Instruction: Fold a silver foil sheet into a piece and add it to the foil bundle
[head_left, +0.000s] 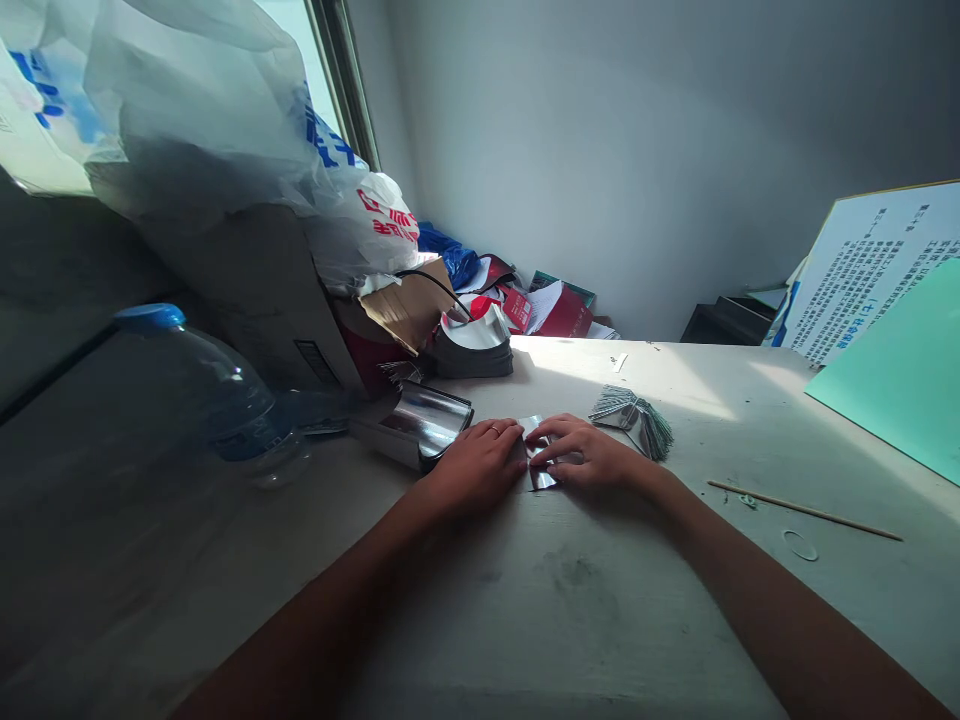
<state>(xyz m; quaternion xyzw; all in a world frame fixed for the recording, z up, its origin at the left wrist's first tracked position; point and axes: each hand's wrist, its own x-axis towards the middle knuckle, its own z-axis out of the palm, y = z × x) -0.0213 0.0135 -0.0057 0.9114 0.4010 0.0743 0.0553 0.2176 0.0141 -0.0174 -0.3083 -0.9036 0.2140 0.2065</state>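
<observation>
A small silver foil paper [541,470] lies on the table between my two hands, partly creased and partly covered by fingers. My left hand [484,460] is closed over its left edge, fingers together, a ring on one of them. From the other side my right hand [589,452] grips the paper with bent fingertips. Just left of my left hand is a curved stack of silver foil sheets [431,415]. Beyond my right hand rests a tied bundle of folded silver foil pieces [637,418].
A clear bottle with a blue cap [217,390] stands at left, near a box topped by plastic bags [217,120]. Another curved stack of sheets [472,345] sits further back. At right are a thin stick [806,512], a rubber band [799,546] and a green board [900,370].
</observation>
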